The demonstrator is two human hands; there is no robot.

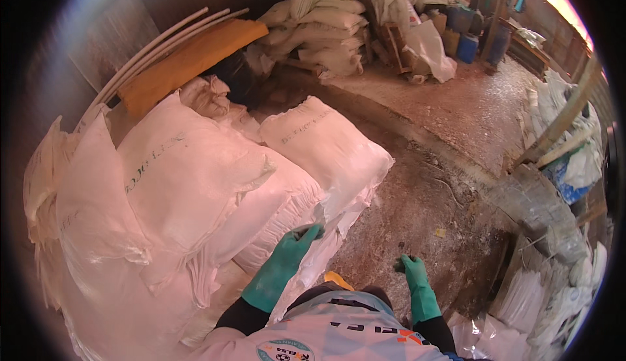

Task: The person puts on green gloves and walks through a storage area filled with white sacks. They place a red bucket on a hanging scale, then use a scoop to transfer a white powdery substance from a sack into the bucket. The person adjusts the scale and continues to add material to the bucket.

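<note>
Your left hand in a long green rubber glove (pixel 291 249) sits at the right flank of the pile, right by the lower end of a plump white woven sack with faint dark print (pixel 326 146). Fingers are bent against the pile's edge; can't tell if they pinch fabric or only rest there. Your right hand in a matching green glove (pixel 413 275) hangs over the dusty brown floor (pixel 417 211), well apart from the sacks, fingers loosely bent and a bit spread, nothing visible in it.

The printed sack lies on top at the pile's right end, tilted, its lower edge toward you. Just left of it and nearer you: a white sack with a gathered, wrinkled side (pixel 280 221). Farther left, a big white sack with dark green lettering (pixel 176 165) slopes over the others, one corner sticking out.

Behind the pile, a long orange-brown board (pixel 195 64) leans beside pale curved pipes (pixel 163 41). Across a low concrete ledge (pixel 417 126), you face a tall stack of filled off-white sacks (pixel 332 31), with a blue plastic container (pixel 467 48) to its right. A small yellow scrap (pixel 440 233) lies on the floor beyond your right hand. Clear plastic wrapping (pixel 482 335) sits at lower right, near your right forearm.
</note>
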